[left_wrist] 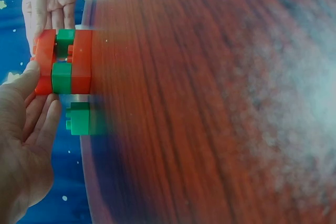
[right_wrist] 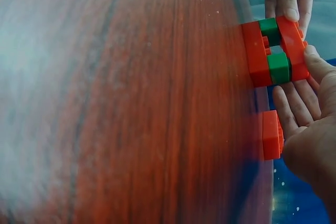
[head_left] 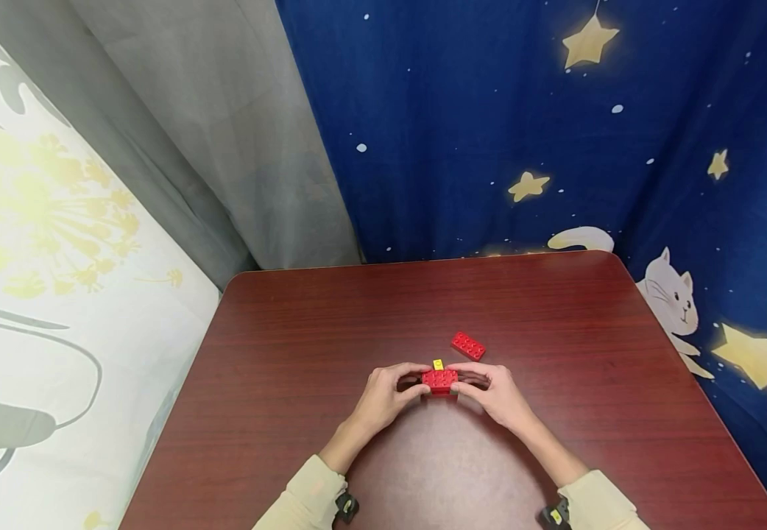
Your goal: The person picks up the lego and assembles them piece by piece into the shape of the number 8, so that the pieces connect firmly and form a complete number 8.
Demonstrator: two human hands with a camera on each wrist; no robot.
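My left hand (head_left: 383, 395) and right hand (head_left: 495, 395) hold opposite ends of the upper red toy brick (head_left: 440, 380), thumbs on its near side and fingers at the far side. Below it, two green bricks (left_wrist: 62, 78) stand apart with a gap between them. They rest on a lower red brick (right_wrist: 255, 59), making a small upright stack on the table. Just behind the stack, a yellow brick (head_left: 438, 364) shows between the fingertips. The fingers hide part of the stack's ends.
A loose red brick (head_left: 468, 346) lies behind the right hand on the brown table (head_left: 330, 316). In the left wrist view, a separate green brick (left_wrist: 80, 118) sits near the left hand. Curtains (head_left: 463, 132) hang beyond the table's far edge.
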